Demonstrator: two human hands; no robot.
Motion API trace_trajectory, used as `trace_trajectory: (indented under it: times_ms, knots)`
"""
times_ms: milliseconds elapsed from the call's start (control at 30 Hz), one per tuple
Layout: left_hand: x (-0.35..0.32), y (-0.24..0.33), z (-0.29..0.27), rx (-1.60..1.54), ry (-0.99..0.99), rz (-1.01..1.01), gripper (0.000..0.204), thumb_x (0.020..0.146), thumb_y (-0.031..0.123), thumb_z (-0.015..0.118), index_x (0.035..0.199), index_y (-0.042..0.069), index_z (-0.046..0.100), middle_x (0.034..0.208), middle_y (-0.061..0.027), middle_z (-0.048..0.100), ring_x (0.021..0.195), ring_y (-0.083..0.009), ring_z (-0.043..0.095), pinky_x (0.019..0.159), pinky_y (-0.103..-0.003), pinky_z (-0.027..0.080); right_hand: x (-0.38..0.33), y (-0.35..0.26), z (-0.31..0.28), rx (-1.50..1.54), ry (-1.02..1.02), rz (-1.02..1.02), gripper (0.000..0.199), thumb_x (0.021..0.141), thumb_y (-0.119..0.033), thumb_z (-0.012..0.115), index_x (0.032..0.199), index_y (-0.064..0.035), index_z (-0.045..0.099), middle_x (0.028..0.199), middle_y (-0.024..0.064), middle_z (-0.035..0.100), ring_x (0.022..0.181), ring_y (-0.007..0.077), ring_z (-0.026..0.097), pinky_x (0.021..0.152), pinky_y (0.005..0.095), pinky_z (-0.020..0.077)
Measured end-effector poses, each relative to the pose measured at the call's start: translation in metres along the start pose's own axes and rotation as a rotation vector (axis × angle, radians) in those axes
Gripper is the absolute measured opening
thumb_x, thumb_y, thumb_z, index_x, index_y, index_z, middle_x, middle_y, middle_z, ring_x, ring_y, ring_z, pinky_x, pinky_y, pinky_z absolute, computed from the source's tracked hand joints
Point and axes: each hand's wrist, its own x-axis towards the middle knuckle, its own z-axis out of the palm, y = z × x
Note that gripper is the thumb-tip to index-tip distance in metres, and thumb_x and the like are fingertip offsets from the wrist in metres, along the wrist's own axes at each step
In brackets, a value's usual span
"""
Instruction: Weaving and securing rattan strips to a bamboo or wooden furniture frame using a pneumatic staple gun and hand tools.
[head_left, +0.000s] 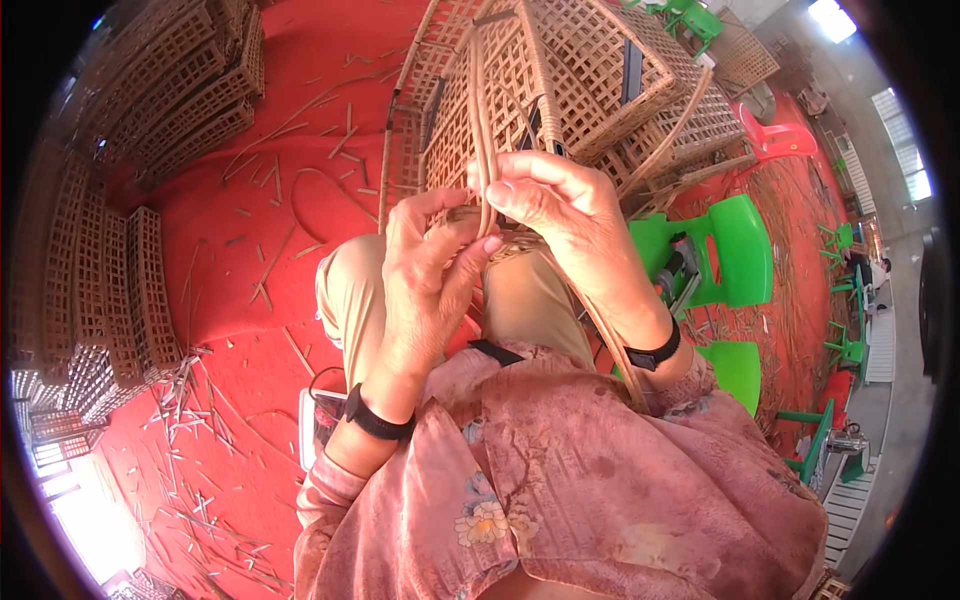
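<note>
Pink floral cloth fills the near edge, the wearer's shirt (610,490), and just ahead of it, two wrists in black bands (382,420)! Right hand (592,215) now: thumb and forefinger are closed together, pinching the slim tan strips (482,120) that stand up in front of the knees. Left hand (418,275), a touch lower: fingers bent inward, partly spread, thumb tip right beside the strips' lower end; whether it grips them, I cannot tell. Another long strip (608,335) runs down along the right forearm. Underneath, beige trousers (352,290), knees apart, and by the left thigh a white-edged box (308,430), partly hidden by the arm. Over to the right, a green chair (745,250) with a dark power tool (682,262) on its seat! Straight ahead beyond the hands, woven baskets (590,85) crowd together, lattice sides showing. Red carpet (250,320) spreads left, littered with cut scraps (200,405), out to tall basket stacks (180,100). Farther right, a red chair (785,138), then small green chairs (846,348) along the hall, and bright windows (895,130) on the far wall.
</note>
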Motion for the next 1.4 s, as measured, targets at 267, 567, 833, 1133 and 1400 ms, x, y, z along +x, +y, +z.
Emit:
trace_trajectory:
  times_ms: [267,567,833,1133,1400]
  knots:
    - [-0.029,0.003,-0.009,0.01,-0.1,0.222,0.021,0.075,0.014,0.076,0.094,0.006,0.069,0.096,-0.0054,0.066,0.094,-0.0273,0.059,0.084,-0.039,0.045,-0.032,-0.039,-0.007,0.409,-0.115,-0.051,0.017,0.092,-0.006,0.064,0.106,0.0034,0.063,0.089,0.0039,0.064,0.08,0.0106,0.063,0.073,0.0219,0.0498]
    - [-0.052,0.002,-0.025,0.107,-0.26,0.234,0.026,0.073,0.022,0.076,0.093,0.006,0.069,0.102,-0.0053,0.064,0.104,-0.0282,0.059,0.085,-0.042,0.044,-0.046,-0.024,-0.001,0.345,0.012,0.143,0.031,0.098,-0.027,0.058,0.109,0.0013,0.067,0.076,0.0025,0.063,0.064,0.006,0.057,0.055,0.019,0.0395]
    - [-0.065,0.004,-0.03,0.088,-0.403,0.268,0.029,0.073,0.03,0.077,0.092,0.009,0.07,0.099,-0.0032,0.064,0.104,-0.0255,0.058,0.089,-0.04,0.043,-0.064,0.011,0.014,0.323,-0.151,0.494,0.032,0.099,-0.031,0.055,0.099,-0.0007,0.064,0.065,0.0035,0.063,0.052,0.0084,0.06,0.043,0.0188,0.0378]
    - [-0.051,0.015,-0.033,-0.373,-0.283,-0.317,0.032,0.094,0.032,0.058,0.095,0.001,0.067,0.082,-0.0069,0.065,0.085,-0.0196,0.061,0.083,-0.034,0.044,-0.078,0.015,0.012,0.259,-0.226,0.665,0.03,0.096,-0.028,0.055,0.093,0.0,0.066,0.071,0.0056,0.066,0.063,0.0123,0.065,0.05,0.0222,0.0461]
    - [-0.033,0.01,-0.006,-0.58,-0.116,-0.65,0.023,0.097,0.02,0.061,0.091,-0.002,0.066,0.07,-0.0009,0.062,0.059,-0.0055,0.056,0.054,-0.02,0.045,-0.081,0.02,0.017,0.195,-0.258,0.663,0.026,0.095,-0.026,0.057,0.091,-0.0009,0.066,0.073,0.0053,0.067,0.064,0.0114,0.064,0.053,0.024,0.0482]
